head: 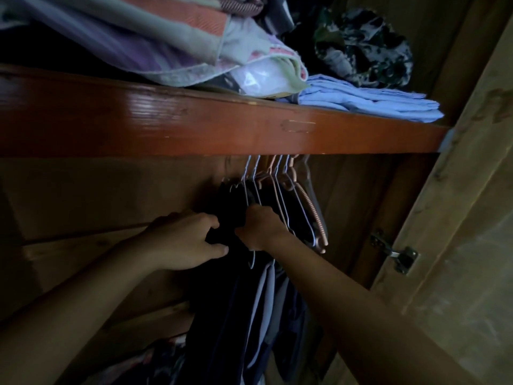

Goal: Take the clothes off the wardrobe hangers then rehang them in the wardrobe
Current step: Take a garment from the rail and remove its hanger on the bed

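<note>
In the head view, a dark garment (230,218) is being gripped near its top by the left hand (188,240), while it hangs among the hangers (277,184) under the wooden shelf (194,126). The right hand (263,229) is being clenched around a wire hanger at the same garment. Several clothes (263,301) are hanging below, so the task is being judged early; removal and rehanging are both being left undone.

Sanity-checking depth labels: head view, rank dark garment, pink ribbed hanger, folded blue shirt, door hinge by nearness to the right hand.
From the right hand:
1. dark garment, in its grip.
2. pink ribbed hanger, just right.
3. folded blue shirt and door hinge: too close to call.
</note>
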